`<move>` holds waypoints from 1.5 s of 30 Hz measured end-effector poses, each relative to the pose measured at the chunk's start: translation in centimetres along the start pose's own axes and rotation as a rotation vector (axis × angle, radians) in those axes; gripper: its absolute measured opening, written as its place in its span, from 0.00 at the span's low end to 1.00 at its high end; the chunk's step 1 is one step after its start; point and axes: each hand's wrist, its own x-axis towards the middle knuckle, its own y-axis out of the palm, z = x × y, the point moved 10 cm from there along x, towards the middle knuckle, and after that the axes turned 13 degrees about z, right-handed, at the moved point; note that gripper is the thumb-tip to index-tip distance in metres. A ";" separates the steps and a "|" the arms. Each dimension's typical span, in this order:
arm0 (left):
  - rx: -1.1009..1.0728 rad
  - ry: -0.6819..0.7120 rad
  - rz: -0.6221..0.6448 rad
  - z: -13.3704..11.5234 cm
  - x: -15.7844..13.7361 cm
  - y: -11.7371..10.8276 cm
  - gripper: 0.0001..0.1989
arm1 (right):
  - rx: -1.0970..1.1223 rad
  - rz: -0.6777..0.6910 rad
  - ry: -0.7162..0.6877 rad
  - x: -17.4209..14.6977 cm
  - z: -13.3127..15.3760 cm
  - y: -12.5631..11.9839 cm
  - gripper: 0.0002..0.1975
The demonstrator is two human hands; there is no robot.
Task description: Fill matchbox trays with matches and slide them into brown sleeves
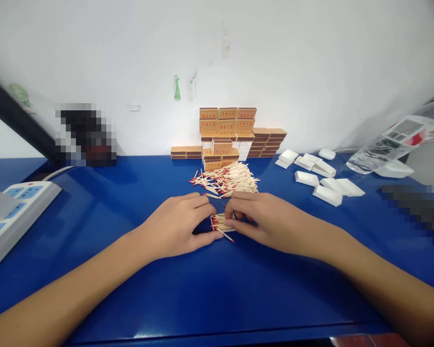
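Observation:
A small white matchbox tray (212, 223), filled with red-tipped matches, lies on the blue table between my hands. My left hand (183, 219) grips its left end, thumb at the near side and fingers at the far side. Over the tray's right part, my right hand (253, 214) has its thumb and fingertips pinched together on the matches; the fingers partly hide them. One match (226, 235) sticks out slantwise over the tray's near edge. Just beyond my hands spreads a heap of loose matches (235, 180).
Stacked matchboxes (227, 126) stand against the wall behind the heap. Several white empty trays (327, 195) lie at right, near a clear plastic bottle (386, 144) and a white rounded case (326, 153). A power strip (25, 212) is at left.

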 end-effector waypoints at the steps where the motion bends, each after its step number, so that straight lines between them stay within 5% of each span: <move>1: -0.002 0.000 0.002 0.0 0.0 0.0 0.15 | -0.004 -0.025 -0.002 0.0 -0.1 -0.3 0.07; 15: -0.024 -0.029 -0.045 0.0 0.0 0.0 0.16 | 0.019 0.035 0.149 2.2 -0.3 -0.1 0.07; 29: -0.014 -0.071 -0.051 0.5 0.0 -0.1 0.14 | 0.033 -0.067 0.072 1.6 -1.4 -0.8 0.09; 45: -0.053 -0.075 -0.037 0.5 0.1 0.1 0.14 | -0.019 0.063 0.029 2.3 0.2 0.4 0.08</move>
